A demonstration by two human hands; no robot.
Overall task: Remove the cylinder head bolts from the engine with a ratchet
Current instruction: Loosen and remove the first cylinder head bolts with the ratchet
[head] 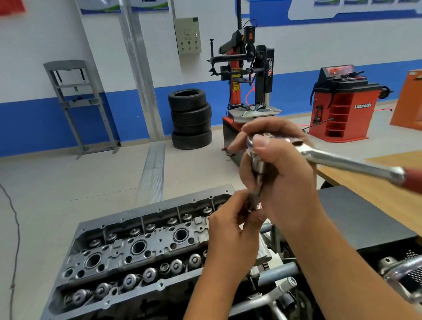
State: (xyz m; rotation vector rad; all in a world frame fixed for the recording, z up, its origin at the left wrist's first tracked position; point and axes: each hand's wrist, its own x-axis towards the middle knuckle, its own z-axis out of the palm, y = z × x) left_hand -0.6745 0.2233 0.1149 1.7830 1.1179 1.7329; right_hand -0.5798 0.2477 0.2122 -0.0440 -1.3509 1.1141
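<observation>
Head view, the only one I have. My right hand (275, 166) is raised above the engine (136, 255), fingers curled round the head of the ratchet (330, 158), thumb lying across the top of it. The ratchet's long axis runs from that head out to the right and slightly down, chrome shank first, then a red grip (421, 182) that leaves the picture at the right edge. So the handle points right, away from the engine, and hangs over the wooden bench (387, 176).

From the ratchet head a socket and extension (257, 182) hang almost straight down, tilted a little to the left at the bottom. That axis is close to vertical and roughly square to the handle. My left hand (232, 229) pinches the lower end of the extension between fingertips and thumb. What sits at that tip is blurred; I cannot tell whether a bolt is in it.

The engine lies lower left, its length running from lower left to upper right. Top is open: two rows of valve springs, three round wells down the middle. The tool tip is held above the engine's right end, not touching it as far as I can see.

Behind: a tyre stack (191, 118), a tyre changer (245, 81), a red balancer (343, 105), a grey press frame (79, 105) at the blue-and-white wall.
</observation>
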